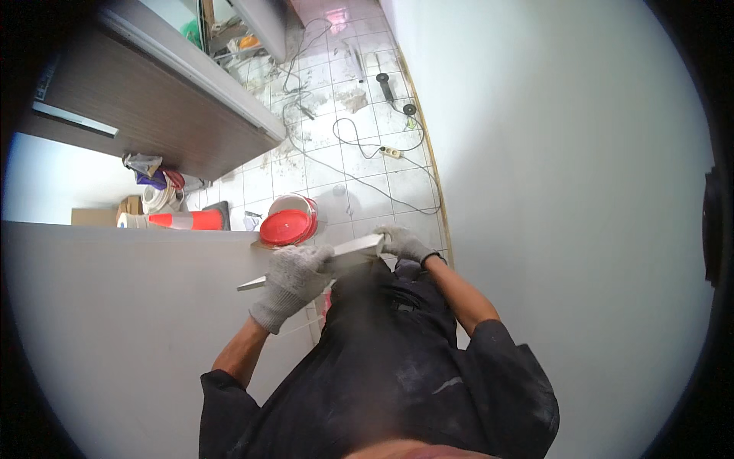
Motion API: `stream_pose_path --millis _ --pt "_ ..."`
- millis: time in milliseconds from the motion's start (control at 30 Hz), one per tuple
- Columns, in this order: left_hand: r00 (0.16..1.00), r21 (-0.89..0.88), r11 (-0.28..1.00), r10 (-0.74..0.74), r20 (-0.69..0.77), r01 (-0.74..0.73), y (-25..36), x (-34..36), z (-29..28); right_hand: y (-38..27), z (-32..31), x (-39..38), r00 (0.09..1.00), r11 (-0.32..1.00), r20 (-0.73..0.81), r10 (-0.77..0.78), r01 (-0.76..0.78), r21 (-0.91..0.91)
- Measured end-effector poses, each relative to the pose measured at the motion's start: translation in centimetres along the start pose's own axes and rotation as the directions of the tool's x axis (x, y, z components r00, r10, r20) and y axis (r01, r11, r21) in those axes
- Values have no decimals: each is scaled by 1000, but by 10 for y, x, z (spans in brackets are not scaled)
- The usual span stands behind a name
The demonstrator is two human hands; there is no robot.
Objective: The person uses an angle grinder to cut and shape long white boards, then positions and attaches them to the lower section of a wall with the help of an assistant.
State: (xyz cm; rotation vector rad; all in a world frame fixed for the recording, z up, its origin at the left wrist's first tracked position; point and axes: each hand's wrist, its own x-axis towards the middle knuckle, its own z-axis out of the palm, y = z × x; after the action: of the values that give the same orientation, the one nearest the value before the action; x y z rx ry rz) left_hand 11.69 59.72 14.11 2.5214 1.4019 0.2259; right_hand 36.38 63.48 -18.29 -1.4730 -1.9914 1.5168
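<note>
A pale strip is held slantwise in front of a person in dark clothes. The gloved left hand is closed around it near the middle; the gloved right hand grips its upper-right end. It looks light and stiff, possibly brittle if bent, so holding it at two spread points seems sound. Beyond, a dirt-smeared tiled floor bears a red bucket, cables and a black tool; a plain white wall rises at right.

Gloves are matt, rough knit. Held strip appears smooth. Bucket lid at nine o'clock is plastic; floor tiles at twelve, glossy.
</note>
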Motion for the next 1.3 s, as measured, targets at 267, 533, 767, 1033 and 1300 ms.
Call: stream_pose_path --millis 267,533,767,1033,1300 --pt "921 -132 934 -350 -172 331 -70 84 -37 -9 -72 141 941 968 -230 -250 240 -70" --pt "837 -180 831 -544 -61 527 -230 199 -146 -98 -151 274 786 941 -518 -337 305 -149" --pt "924 -314 926 -292 -246 209 -371 323 -249 -202 -240 378 594 955 -755 -278 257 -149" --pt "321 6 979 72 -944 -202 -463 493 -242 -250 -347 509 368 946 -899 -237 296 -128" --pt "665 -956 282 -699 -264 -83 -621 625 -42 -243 -446 644 348 953 -937 -36 294 72"
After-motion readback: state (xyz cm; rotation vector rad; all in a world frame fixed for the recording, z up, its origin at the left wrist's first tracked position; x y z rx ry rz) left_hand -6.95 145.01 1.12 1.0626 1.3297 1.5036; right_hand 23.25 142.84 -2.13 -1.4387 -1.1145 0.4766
